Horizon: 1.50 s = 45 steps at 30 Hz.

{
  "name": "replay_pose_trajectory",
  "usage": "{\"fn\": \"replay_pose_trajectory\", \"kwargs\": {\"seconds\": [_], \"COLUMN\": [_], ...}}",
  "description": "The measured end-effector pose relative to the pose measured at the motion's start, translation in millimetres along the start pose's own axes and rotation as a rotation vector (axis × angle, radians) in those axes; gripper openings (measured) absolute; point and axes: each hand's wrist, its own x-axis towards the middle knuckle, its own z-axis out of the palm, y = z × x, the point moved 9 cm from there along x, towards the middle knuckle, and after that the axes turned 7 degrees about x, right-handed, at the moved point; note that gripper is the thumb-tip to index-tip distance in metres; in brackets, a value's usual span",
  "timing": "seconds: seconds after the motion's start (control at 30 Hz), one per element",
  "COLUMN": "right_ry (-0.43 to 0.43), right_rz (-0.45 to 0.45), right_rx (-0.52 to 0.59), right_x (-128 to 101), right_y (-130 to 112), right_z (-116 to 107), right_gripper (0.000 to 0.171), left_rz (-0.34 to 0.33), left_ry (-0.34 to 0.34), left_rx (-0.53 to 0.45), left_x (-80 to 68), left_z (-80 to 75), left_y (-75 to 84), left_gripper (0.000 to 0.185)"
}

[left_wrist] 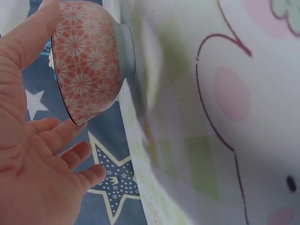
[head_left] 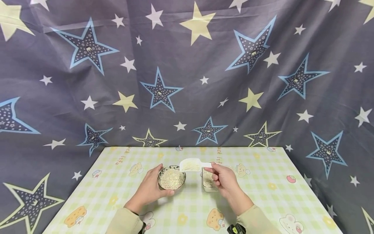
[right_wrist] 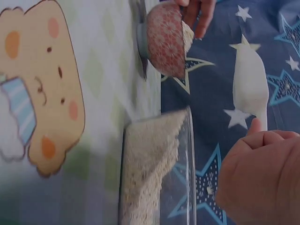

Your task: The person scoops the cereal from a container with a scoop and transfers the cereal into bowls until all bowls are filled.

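Observation:
My left hand (head_left: 151,186) steadies a small bowl (left_wrist: 86,61) by its rim, thumb on the near side and fingers round the far left. The bowl's outside has a red flower pattern, and oat flakes (head_left: 172,179) are heaped inside. My right hand (head_left: 225,178) grips the handle of a white plastic scoop (right_wrist: 250,82), raised above the table with pale flakes in it. The scoop's tip reaches over the bowl's right rim in the head view. Under my right hand stands a clear box (right_wrist: 190,154) of oat flakes, partly hidden by that hand in the head view.
A green checked tablecloth (head_left: 122,191) with cartoon prints covers the table. Behind it hangs a dark curtain (head_left: 187,58) patterned with stars. The box stands to the right of the bowl, with a narrow gap between them.

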Motion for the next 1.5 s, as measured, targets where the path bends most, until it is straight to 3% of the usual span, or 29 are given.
{"fn": "replay_pose_trajectory", "kwargs": {"seconds": [0.27,0.67,0.87,1.03,1.27,1.5], "right_ry": [0.011,0.060,0.031,-0.002,-0.061,-0.214], "right_rz": [-0.060,-0.141,-0.222,-0.390,-0.718,-1.104], "right_rx": [-0.166,-0.264,-0.325,-0.454,-0.704,-0.932], "right_x": [1,4,2,-10,-33,-63], "right_y": [11,20,18,3,-19,-27], "right_z": [18,40,58,71,86,105], "right_gripper": [0.034,0.036,0.032,0.023,0.016,0.016], "left_rz": [0.012,-0.013,-0.028,-0.021,-0.017,-0.014], "left_ry": [0.016,0.013,0.029,0.026,0.031,0.032], "left_rx": [-0.008,-0.015,-0.025,-0.045,-0.048,-0.027], "left_x": [0.6,0.6,-0.2,1.8,2.0,1.4], "left_z": [0.4,-0.2,-1.8,-0.4,-1.7,0.0], "left_y": [0.3,-2.4,-4.8,-2.0,0.3,-2.0], "left_gripper": [0.130,0.129,0.131,0.132,0.132,0.131]}}
